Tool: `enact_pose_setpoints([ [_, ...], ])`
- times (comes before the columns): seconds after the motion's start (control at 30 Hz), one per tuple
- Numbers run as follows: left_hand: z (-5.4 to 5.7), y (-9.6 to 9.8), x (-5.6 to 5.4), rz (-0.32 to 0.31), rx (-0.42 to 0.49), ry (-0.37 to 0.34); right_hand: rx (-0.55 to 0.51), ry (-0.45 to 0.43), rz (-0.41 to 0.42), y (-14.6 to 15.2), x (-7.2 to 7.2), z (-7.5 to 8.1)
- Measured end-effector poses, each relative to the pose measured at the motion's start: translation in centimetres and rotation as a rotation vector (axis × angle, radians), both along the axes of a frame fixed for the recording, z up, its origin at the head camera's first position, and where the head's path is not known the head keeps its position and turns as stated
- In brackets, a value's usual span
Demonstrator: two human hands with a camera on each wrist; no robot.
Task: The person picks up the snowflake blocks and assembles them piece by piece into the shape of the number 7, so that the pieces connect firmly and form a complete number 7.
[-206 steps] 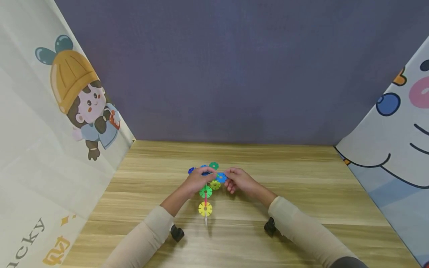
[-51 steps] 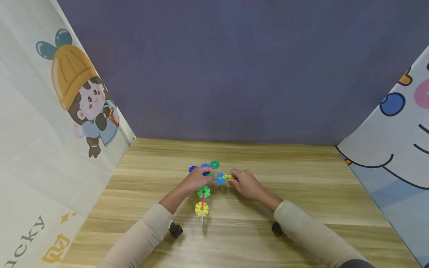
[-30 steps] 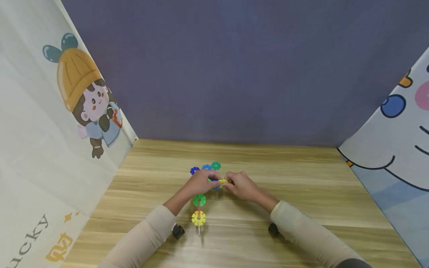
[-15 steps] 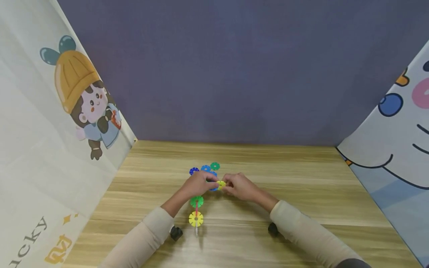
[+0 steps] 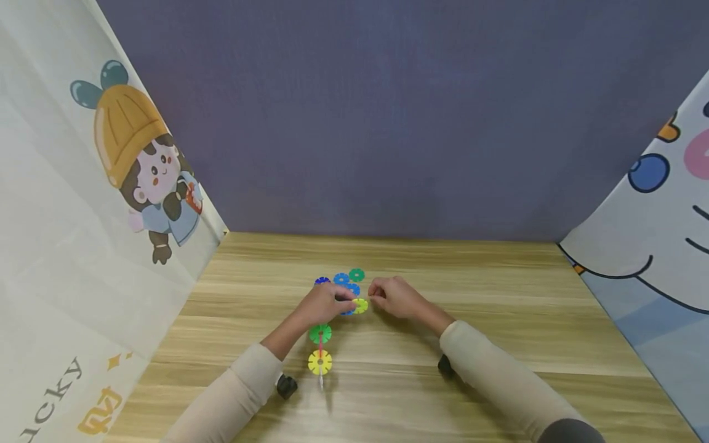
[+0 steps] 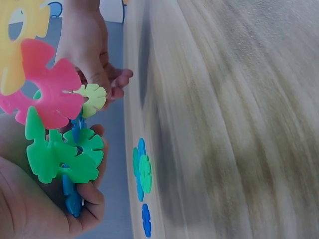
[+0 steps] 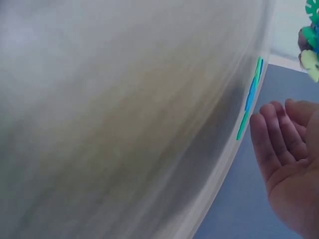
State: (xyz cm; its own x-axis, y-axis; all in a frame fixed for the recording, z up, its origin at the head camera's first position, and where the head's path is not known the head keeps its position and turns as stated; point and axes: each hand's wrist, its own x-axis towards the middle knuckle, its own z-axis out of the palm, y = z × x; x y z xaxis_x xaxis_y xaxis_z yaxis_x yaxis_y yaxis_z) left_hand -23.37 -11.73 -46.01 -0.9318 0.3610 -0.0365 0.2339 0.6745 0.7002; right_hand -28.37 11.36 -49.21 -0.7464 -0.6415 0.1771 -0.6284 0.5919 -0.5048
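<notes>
My left hand (image 5: 327, 303) grips a joined chain of notched plastic discs, raised off the table. At its near end hang a green disc (image 5: 320, 334), a pink disc (image 6: 62, 84) seen edge-on from the head, a yellow disc (image 5: 319, 363) and a clear one. More green discs (image 6: 82, 167) and blue discs lie among the left fingers, partly hidden. A yellow-green disc (image 5: 360, 306) sticks out at the chain's right end. Just to the right of it is my right hand (image 5: 399, 297), fingers loosely bent with nothing between them, as the right wrist view shows.
Loose discs lie flat on the wooden table (image 5: 498, 344) behind the left hand: a dark green disc (image 5: 357, 275), blue discs (image 5: 341, 279) and a dark blue disc (image 5: 322, 280). A grey-blue panel (image 5: 388, 123) rises at the back, with printed cloths at both sides.
My right hand first pinched a blue disc, later a yellow-green one at the chain's right end; now it has let go and sits apart. The held chain has shifted left and nearer.
</notes>
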Motion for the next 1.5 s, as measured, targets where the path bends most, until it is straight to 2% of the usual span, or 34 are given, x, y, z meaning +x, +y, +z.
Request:
enact_pose_setpoints([
  [0.37, -0.6, -0.5, 0.1, 0.007, 0.024, -0.03, 0.025, 0.001, -0.132, -1.4, -2.3, -0.7],
  [0.77, -0.7, -0.5, 0.3, 0.001, 0.061, -0.051, 0.044, -0.04, -0.212, -2.9, -3.8, -1.3],
  [1.23, -0.8, -0.5, 0.3, 0.016, 0.054, -0.054, 0.112, -0.1, -0.265, -3.8, -5.5, -1.6],
  [1.5, -0.8, -0.6, 0.2, 0.007, 0.045, -0.043, 0.154, -0.084, -0.261, -4.4, -5.8, -1.9],
])
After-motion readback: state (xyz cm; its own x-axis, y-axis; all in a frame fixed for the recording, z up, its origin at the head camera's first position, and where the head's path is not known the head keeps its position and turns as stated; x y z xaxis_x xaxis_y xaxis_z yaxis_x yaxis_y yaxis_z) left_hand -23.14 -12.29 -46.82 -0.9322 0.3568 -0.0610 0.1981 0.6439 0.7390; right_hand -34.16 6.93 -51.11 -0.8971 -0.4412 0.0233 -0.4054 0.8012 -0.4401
